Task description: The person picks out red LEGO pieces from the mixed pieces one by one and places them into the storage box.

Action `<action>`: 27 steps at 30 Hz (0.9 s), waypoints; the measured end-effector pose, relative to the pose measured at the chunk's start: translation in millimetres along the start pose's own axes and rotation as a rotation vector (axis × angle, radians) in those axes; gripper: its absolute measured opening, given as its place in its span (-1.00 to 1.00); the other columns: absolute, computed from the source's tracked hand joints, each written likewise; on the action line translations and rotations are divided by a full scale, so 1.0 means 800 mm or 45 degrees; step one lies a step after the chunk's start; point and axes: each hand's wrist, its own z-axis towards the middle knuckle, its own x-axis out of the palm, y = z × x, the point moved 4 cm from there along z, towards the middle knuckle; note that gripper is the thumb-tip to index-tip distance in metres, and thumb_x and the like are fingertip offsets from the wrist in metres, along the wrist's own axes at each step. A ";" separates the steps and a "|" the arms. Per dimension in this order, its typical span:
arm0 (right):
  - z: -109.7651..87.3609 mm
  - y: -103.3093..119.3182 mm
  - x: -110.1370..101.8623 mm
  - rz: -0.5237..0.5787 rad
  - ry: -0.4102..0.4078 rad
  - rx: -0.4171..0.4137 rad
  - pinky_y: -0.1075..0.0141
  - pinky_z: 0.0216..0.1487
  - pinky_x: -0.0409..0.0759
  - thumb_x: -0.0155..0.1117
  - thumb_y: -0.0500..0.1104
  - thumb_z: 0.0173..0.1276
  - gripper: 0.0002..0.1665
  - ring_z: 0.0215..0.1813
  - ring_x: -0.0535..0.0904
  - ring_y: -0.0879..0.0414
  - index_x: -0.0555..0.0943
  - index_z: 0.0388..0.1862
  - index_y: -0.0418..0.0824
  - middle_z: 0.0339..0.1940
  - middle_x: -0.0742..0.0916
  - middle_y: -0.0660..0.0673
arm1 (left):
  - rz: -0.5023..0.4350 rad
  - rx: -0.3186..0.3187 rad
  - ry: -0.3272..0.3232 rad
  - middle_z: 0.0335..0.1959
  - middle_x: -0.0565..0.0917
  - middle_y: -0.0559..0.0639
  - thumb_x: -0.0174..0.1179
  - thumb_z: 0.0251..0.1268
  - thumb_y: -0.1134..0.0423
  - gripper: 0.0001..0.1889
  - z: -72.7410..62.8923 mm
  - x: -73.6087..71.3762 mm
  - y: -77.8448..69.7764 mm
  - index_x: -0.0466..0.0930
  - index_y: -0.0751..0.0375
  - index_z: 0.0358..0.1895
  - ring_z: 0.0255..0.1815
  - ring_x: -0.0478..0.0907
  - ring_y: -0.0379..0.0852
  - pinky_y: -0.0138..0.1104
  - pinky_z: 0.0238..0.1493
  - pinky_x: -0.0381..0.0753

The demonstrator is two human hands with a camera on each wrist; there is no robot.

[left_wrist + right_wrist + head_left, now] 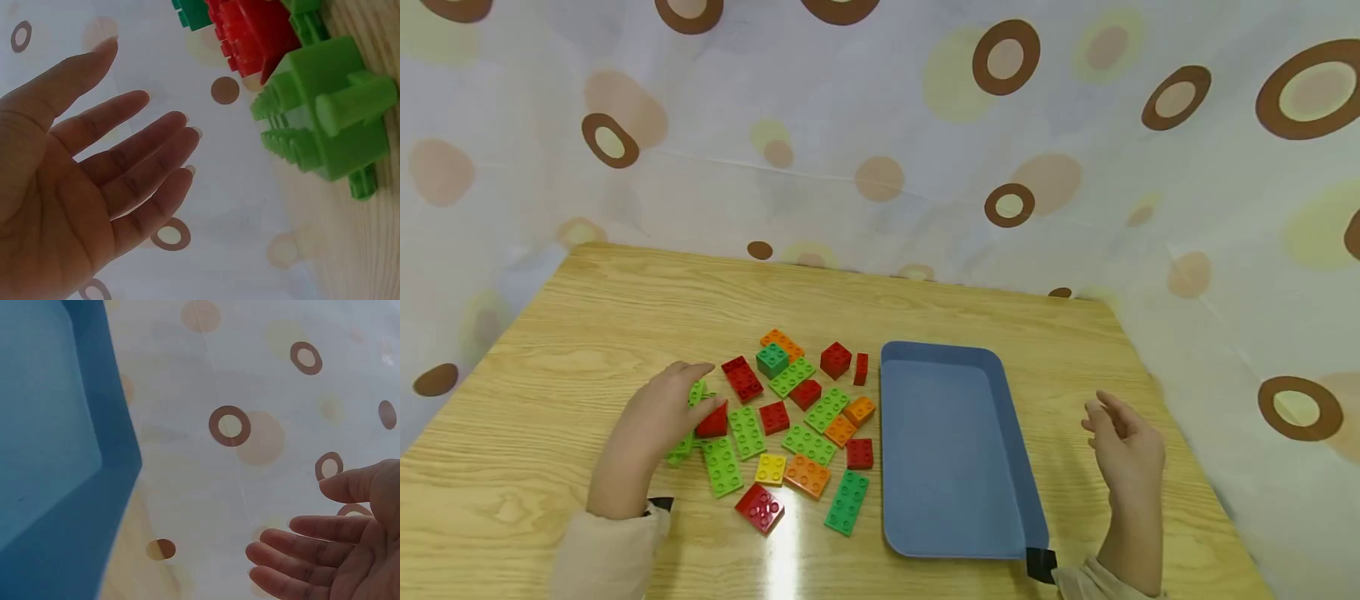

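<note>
My left hand (658, 412) hovers at the left edge of a spread of toy building bricks. In the left wrist view its fingers are apart and hold nothing. Nearest to it is a light green brick piece (350, 119) with pegs sticking out, partly hidden by the hand in the head view. Beside that piece lies a red sloped brick (713, 422). My right hand (1127, 454) is held over the table to the right of a blue tray (1024, 467). Its fingers are relaxed, with nothing in them, and apart from the tray.
Light green bricks (747, 432), red bricks (742, 379), orange bricks (807, 476), dark green bricks (847, 502) and a yellow brick (771, 469) lie loose between the left hand and the tray. A spotted cloth (880, 108) hangs behind the wooden table (655, 283).
</note>
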 end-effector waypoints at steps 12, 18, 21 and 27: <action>-0.024 -0.069 0.043 0.087 0.521 0.104 0.34 -0.13 0.65 -0.01 -0.02 0.44 -0.35 -0.21 0.66 0.31 0.25 0.33 -0.44 0.22 0.48 -0.43 | 0.119 0.064 0.148 -0.27 0.56 0.30 0.34 -0.08 0.42 -0.64 0.010 0.037 0.003 0.57 0.51 -0.14 -0.24 0.50 0.17 -0.02 -0.20 0.56; -0.029 -0.075 0.059 0.128 0.554 0.099 0.36 -0.20 0.65 0.13 -0.14 0.37 -0.40 -0.28 0.59 0.41 0.33 0.29 -0.43 0.10 0.59 -0.35 | 0.167 0.087 0.146 -0.30 0.57 0.29 0.32 -0.06 0.49 -0.66 0.012 0.042 -0.001 0.57 0.51 -0.13 -0.29 0.50 0.13 -0.06 -0.26 0.57; -0.030 -0.076 0.063 0.108 0.563 0.080 0.39 -0.25 0.63 0.15 -0.18 0.35 -0.43 -0.27 0.58 0.40 0.36 0.27 -0.42 0.12 0.58 -0.38 | 0.183 0.103 0.125 -0.28 0.57 0.30 0.33 -0.08 0.49 -0.63 0.013 0.043 -0.001 0.56 0.52 -0.11 -0.26 0.50 0.17 -0.03 -0.23 0.57; -0.031 -0.076 0.066 0.105 0.562 0.073 0.43 -0.31 0.62 0.12 -0.27 0.34 -0.49 -0.30 0.59 0.35 0.39 0.23 -0.46 0.07 0.61 -0.38 | 0.200 0.107 0.113 -0.22 0.58 0.33 0.36 -0.10 0.45 -0.61 0.011 0.044 -0.002 0.57 0.51 -0.11 -0.17 0.47 0.24 0.04 -0.14 0.52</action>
